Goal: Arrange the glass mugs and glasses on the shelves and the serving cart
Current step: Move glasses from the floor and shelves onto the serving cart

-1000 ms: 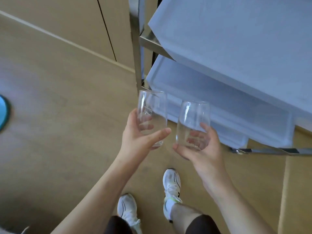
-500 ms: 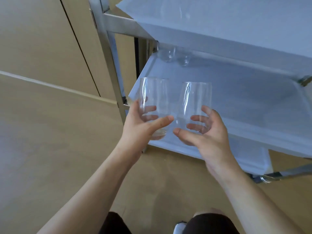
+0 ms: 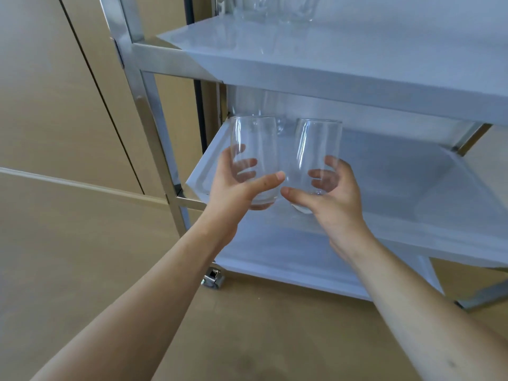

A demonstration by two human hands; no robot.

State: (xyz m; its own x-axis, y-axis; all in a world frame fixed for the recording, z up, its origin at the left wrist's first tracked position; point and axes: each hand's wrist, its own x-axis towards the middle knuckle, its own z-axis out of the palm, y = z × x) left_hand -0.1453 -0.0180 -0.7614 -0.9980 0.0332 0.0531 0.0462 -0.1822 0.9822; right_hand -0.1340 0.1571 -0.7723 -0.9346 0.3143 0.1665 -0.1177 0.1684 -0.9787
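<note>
The left hand gripped one glass, fingers curled round its lower half, and the right hand gripped a second glass the same way. Both glasses stood upright, side by side, held in front of the cart's middle shelf. More glassware sat on the top shelf, at the back.

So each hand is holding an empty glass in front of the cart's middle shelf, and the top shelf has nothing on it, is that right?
Not quite. The head view shows clear glasses standing on the top shelf. The rest holds: the left hand and right hand each hold an empty glass in front of the middle shelf.
</note>
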